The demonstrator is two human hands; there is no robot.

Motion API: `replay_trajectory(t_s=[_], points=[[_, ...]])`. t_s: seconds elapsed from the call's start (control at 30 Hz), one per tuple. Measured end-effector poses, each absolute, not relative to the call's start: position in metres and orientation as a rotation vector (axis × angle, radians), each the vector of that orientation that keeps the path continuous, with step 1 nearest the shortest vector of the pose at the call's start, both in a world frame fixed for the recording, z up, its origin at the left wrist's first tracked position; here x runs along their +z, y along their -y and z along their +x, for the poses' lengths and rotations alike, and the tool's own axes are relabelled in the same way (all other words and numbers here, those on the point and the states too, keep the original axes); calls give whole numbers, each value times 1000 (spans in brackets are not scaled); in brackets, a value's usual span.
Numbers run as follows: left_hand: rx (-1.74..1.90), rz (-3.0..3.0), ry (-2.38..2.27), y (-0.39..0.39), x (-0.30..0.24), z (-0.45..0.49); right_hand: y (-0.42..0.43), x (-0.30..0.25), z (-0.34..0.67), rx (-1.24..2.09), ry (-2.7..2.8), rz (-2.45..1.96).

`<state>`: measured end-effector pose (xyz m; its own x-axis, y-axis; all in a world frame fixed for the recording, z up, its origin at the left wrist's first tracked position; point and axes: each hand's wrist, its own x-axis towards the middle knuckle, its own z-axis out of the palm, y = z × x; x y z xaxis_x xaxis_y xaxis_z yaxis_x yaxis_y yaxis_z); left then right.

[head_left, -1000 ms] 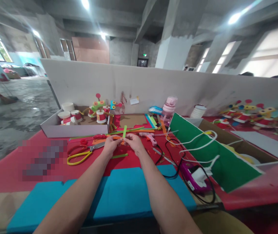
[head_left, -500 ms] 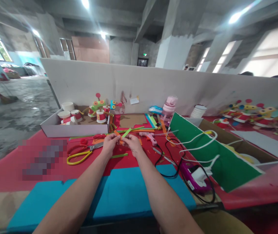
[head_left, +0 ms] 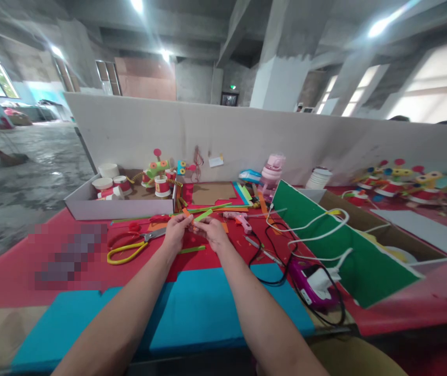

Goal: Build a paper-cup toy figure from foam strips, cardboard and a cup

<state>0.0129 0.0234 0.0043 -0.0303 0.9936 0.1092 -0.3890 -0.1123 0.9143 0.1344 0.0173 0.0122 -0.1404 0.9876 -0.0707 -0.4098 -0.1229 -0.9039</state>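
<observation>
My left hand (head_left: 175, 233) is closed in a pinch on an orange paper strip (head_left: 185, 212), whose end sticks up past the fingertips. Close beside it, my right hand (head_left: 213, 233) pinches a light green paper strip (head_left: 203, 214). The fingertips of both hands nearly meet, and they hide where the two strips come together. Scissors (head_left: 129, 251) with yellow and red handles lie left of my left hand, blades toward it. Another green strip (head_left: 192, 250) rests on the red table cover below my hands. A pink glue gun (head_left: 240, 221) lies beyond my right hand.
A white box (head_left: 121, 209) with paper cups and cup toys stands at the back left. At the right are a green board (head_left: 341, 245), white and black cables, and a purple power strip (head_left: 313, 286). A blue board (head_left: 196, 308) lies under my forearms. A pink bottle (head_left: 272, 169) stands behind.
The green strip's free end has tilted lower and a little to the right. Both hands stay in nearly the same place, still pinching the strips.
</observation>
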Motion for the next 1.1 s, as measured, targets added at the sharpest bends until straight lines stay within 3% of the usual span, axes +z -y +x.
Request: replay_trajectory(t_s=[0.77, 1.1], points=[[1462, 1001, -869, -22, 6, 16, -28, 3, 131, 1345, 775, -843], [1414, 1092, -801, -22, 5, 12, -27, 3, 134, 1437, 935, -775]])
